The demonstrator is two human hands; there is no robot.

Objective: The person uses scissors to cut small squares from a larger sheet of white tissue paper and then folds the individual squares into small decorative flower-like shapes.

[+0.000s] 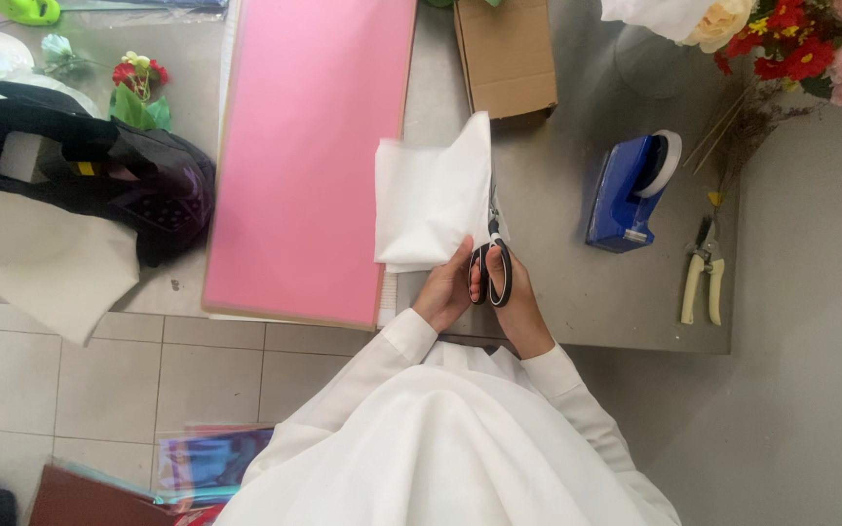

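My left hand [443, 290] pinches the near edge of a folded white sheet of paper [431, 200] that stands up over the grey table [577, 292]. My right hand [514, 292] grips black-handled scissors [491, 263], fingers through the loops. The blades run up along the sheet's right edge and are partly hidden behind it. Both hands are close together at the table's near edge, white sleeves below them.
A large pink sheet [314, 146] lies left of the white paper. A cardboard box [504, 54] sits behind. A blue tape dispenser [631, 190], pale-handled pruners [702, 273] and a flower bouquet [791, 44] are at right. A black bag [99, 166] sits at left.
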